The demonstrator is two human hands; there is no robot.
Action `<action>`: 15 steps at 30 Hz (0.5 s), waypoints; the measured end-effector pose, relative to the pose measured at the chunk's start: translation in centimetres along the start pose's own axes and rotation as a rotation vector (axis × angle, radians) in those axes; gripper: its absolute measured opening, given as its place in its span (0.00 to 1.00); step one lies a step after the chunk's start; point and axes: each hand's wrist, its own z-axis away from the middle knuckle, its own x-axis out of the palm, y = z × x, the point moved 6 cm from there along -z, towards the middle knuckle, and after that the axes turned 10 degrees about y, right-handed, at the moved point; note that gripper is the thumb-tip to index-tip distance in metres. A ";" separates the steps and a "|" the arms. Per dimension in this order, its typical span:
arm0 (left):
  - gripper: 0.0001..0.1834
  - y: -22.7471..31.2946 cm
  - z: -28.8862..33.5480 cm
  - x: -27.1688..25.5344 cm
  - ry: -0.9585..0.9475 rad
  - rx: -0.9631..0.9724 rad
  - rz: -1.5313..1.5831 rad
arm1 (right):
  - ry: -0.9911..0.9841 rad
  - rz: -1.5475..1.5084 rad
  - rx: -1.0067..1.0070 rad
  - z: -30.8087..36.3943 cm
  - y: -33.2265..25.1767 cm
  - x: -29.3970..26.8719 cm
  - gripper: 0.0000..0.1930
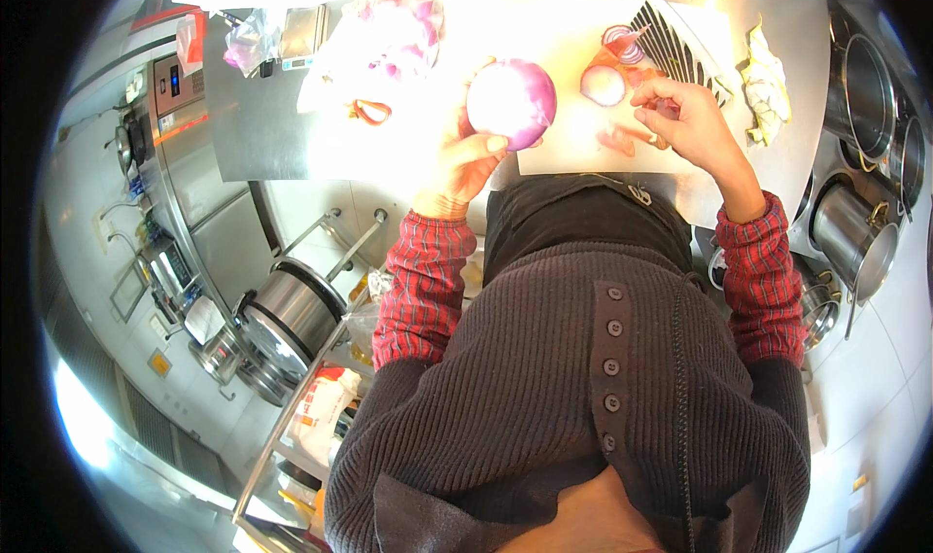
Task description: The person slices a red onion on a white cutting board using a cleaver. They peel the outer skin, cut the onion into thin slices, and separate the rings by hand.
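A whole peeled red onion (512,104) rests in my left hand (468,164), its fingers wrapped around the near left side. My right hand (685,120) hovers over the pale cutting board (554,155) with its fingers curled into a pinch. Whatever the pinch holds is too small and too bright to make out. Just left of those fingers lies a cut onion piece (603,86), with purple-ringed onion slices (623,44) behind it. Reddish-brown onion skins (616,142) are scattered on the board beneath the right hand.
A clear bag of purple onion pieces (403,33) sits at the back left, near a brownish band (370,113). A black-and-white striped flat thing (675,43) and a crumpled yellowish-green thing (767,85) lie on the right. Steel pots (855,227) stand beyond the table.
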 end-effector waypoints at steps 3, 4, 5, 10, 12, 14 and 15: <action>0.44 -1.6 -0.5 -0.4 0.024 -0.111 0.123 | 0.097 0.036 -0.246 0.2 -2.6 0.7 0.08; 0.43 -2.2 -0.6 -0.4 0.029 -0.145 0.165 | 0.124 0.035 -0.371 0.5 -3.7 1.2 0.08; 0.43 -2.9 -0.7 -0.3 0.030 -0.182 0.198 | 0.140 0.045 -0.507 0.8 -4.9 1.5 0.09; 0.46 -5.6 -0.3 1.3 -0.001 -0.524 0.718 | 0.127 -0.142 -0.418 0.3 -6.2 3.0 0.12; 0.47 -5.9 -0.1 1.7 0.011 -0.556 0.727 | 0.058 -0.339 -0.220 0.0 -5.3 3.6 0.09; 0.46 -6.0 0.0 2.4 -0.040 -0.602 0.757 | 0.100 -0.278 -0.329 0.0 -5.6 3.6 0.07; 0.47 -6.1 0.0 2.6 -0.063 -0.636 0.769 | 0.122 -0.248 -0.384 0.0 -5.6 3.5 0.06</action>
